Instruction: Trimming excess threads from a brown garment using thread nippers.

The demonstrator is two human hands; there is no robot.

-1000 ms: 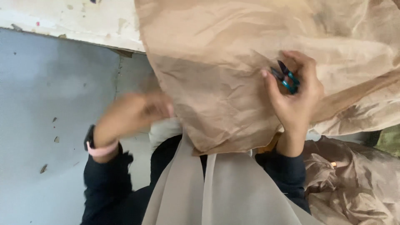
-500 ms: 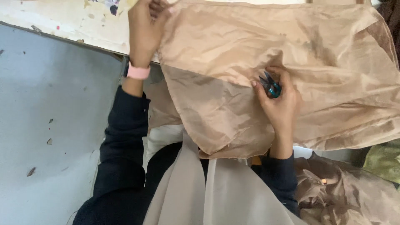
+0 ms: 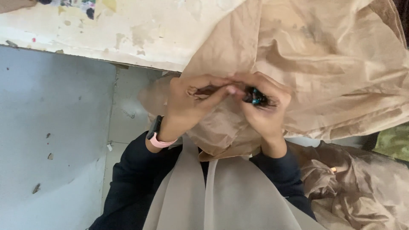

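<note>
A large sheet of thin tan fabric [image 3: 332, 64] hangs off the pale, stained table [image 3: 140, 30] toward me. My left hand [image 3: 189, 104], with a pink watch band at the wrist, pinches the fabric's near edge. My right hand [image 3: 266, 106] is closed on a small dark tool with teal handles [image 3: 254, 97], held against the same edge. Both hands meet at one spot, fingertips touching. What the tool's tip does is hidden by my fingers.
More crumpled tan fabric [image 3: 362, 187] lies in a heap at the lower right. A green cloth [image 3: 394, 142] shows at the right edge. Grey floor [image 3: 51, 127] fills the left. A pale apron or garment [image 3: 230, 196] covers my lap.
My left hand came down from the table's far side to the fabric's near edge. My right hand shifted left with the tool, so both hands now meet.
</note>
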